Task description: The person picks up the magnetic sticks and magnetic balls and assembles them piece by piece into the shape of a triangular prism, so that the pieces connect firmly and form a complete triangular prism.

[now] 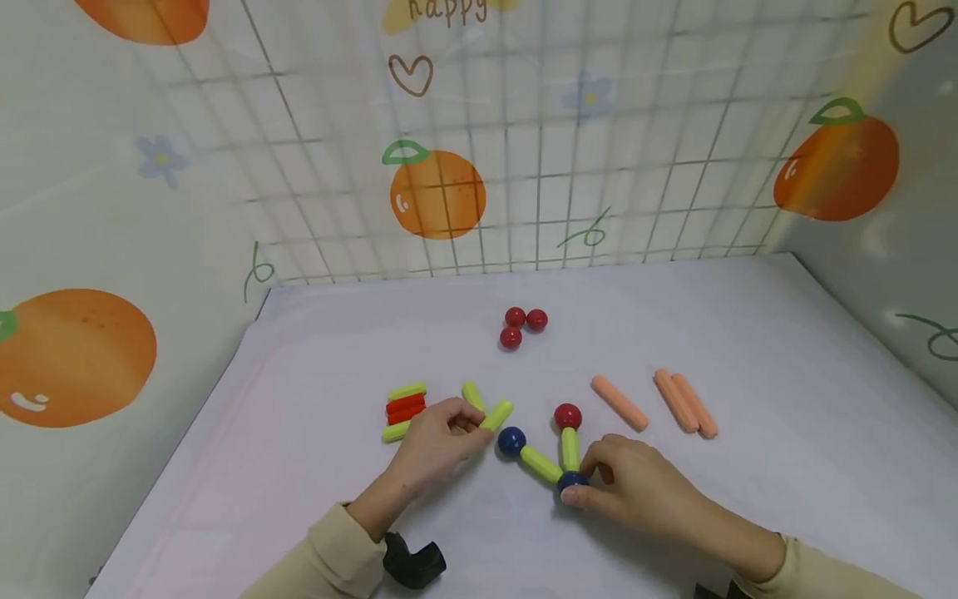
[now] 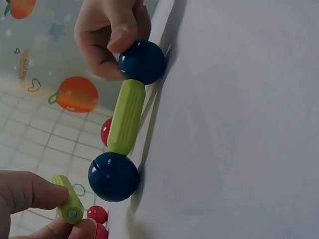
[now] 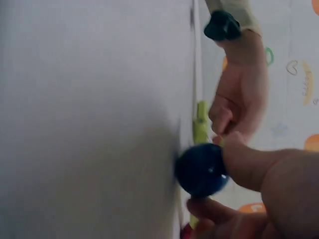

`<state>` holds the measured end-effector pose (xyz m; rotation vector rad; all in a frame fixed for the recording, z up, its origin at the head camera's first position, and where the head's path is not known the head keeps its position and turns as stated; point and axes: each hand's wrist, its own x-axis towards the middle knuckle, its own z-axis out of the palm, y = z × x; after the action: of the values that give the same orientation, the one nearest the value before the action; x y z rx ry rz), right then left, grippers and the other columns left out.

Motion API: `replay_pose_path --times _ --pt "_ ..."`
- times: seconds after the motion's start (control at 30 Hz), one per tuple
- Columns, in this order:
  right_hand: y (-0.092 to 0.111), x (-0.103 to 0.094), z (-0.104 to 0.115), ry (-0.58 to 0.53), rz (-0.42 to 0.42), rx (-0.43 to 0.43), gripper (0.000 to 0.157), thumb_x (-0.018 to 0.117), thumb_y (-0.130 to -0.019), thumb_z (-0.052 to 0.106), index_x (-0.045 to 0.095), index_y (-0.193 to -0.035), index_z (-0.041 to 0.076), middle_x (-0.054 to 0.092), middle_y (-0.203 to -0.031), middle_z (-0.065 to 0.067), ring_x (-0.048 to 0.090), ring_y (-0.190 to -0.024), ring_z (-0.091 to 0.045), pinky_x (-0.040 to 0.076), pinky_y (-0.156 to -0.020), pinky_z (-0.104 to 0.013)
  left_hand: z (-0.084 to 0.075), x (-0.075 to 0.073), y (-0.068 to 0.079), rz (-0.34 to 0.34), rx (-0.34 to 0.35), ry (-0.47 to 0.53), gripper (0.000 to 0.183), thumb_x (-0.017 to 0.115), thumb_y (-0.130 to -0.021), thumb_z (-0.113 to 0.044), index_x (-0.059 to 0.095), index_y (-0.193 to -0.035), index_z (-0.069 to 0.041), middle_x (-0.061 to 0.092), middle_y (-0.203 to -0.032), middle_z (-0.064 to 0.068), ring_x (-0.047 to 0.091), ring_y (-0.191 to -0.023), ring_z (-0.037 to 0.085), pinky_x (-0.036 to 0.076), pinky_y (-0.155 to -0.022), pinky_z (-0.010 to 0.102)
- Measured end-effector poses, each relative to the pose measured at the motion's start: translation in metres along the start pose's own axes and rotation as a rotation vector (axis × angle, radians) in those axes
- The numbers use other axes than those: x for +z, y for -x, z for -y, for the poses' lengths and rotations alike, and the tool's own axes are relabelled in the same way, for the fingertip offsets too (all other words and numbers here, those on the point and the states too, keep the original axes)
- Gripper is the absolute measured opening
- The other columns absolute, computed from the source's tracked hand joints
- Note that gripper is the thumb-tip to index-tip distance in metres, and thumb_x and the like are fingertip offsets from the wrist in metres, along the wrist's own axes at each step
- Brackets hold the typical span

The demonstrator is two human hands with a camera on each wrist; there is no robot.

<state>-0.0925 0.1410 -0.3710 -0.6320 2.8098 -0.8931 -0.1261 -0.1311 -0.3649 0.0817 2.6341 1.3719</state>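
My left hand (image 1: pixel 441 443) pinches a short yellow-green rod (image 1: pixel 497 415) between thumb and fingers; the left wrist view shows a pale round spot on that rod's end. My right hand (image 1: pixel 639 484) grips a dark blue ball (image 1: pixel 572 480) low on the table. From this ball one green rod (image 1: pixel 540 464) runs to a second blue ball (image 1: pixel 512 442), and another green rod (image 1: pixel 570 450) runs to a red ball (image 1: pixel 568 416), making a V. The held rod's end is near the second blue ball but apart from it in the left wrist view.
Three red balls (image 1: pixel 511 338) sit together farther back. Three orange rods (image 1: pixel 619 403) lie to the right. Left of my left hand are red rods (image 1: pixel 405 405) and green rods (image 1: pixel 407 391), partly covered by it. Another green rod (image 1: pixel 471 393) lies just behind that hand.
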Motion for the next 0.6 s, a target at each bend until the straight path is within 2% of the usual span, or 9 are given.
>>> replay_pose_path --times 0.17,0.27,0.6 --pt "-0.001 -0.010 -0.009 -0.030 0.023 -0.041 0.031 0.077 -0.080 0.049 0.073 -0.089 0.020 0.050 -0.071 0.012 0.041 -0.062 0.001 0.037 -0.055 -0.018 -0.001 0.004 0.000 -0.007 -0.038 -0.001 0.019 0.073 -0.085 -0.026 0.070 -0.098 -0.012 0.064 -0.087 0.003 0.053 -0.078 0.017 0.046 -0.066 0.025" --pt "-0.002 -0.012 -0.012 -0.060 0.028 -0.057 0.028 0.077 -0.082 0.042 0.075 -0.095 0.018 0.051 -0.072 0.012 0.042 -0.061 0.002 0.037 -0.054 -0.018 -0.001 0.006 0.000 0.006 -0.051 -0.018 0.020 0.072 -0.085 -0.026 0.071 -0.097 -0.011 0.065 -0.085 0.003 0.054 -0.078 0.017 0.046 -0.069 0.026" --pt "-0.005 -0.010 -0.017 -0.100 0.045 -0.052 0.031 0.075 -0.084 0.043 0.075 -0.100 0.017 0.052 -0.073 0.011 0.043 -0.060 0.001 0.038 -0.053 -0.018 -0.007 0.013 0.001 0.086 -0.019 -0.070 0.026 0.074 -0.085 -0.035 0.074 -0.096 -0.011 0.066 -0.083 -0.001 0.056 -0.075 0.014 0.047 -0.066 0.024"
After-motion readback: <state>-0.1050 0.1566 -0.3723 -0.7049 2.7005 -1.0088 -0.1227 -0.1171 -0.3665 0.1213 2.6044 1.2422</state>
